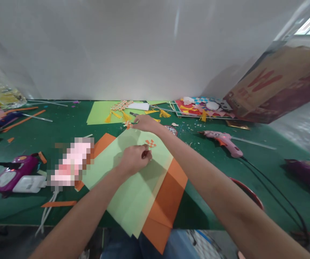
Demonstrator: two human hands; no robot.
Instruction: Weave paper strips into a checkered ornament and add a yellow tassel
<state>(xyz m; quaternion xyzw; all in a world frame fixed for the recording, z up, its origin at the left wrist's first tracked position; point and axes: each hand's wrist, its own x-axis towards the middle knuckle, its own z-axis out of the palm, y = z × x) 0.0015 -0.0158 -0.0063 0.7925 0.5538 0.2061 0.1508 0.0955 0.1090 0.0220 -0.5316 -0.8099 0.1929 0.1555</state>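
Observation:
My left hand is closed in a pinch over the light green paper, holding a small orange-and-white checkered woven paper piece at its fingertips. Farther out, my right hand reaches across to the far corner of the green paper. Its bent fingers are closed at the edge of another small checkered paper piece. The fingertips there are partly hidden. Orange paper sheets lie under the green paper and stick out on both sides.
Yellow-tasselled woven paper lies on green paper behind my hands. A pink glue gun rests at the right with its cord trailing forward. Coloured craft pieces and a paper bag stand back right. A purple device and pixelated pink object lie left.

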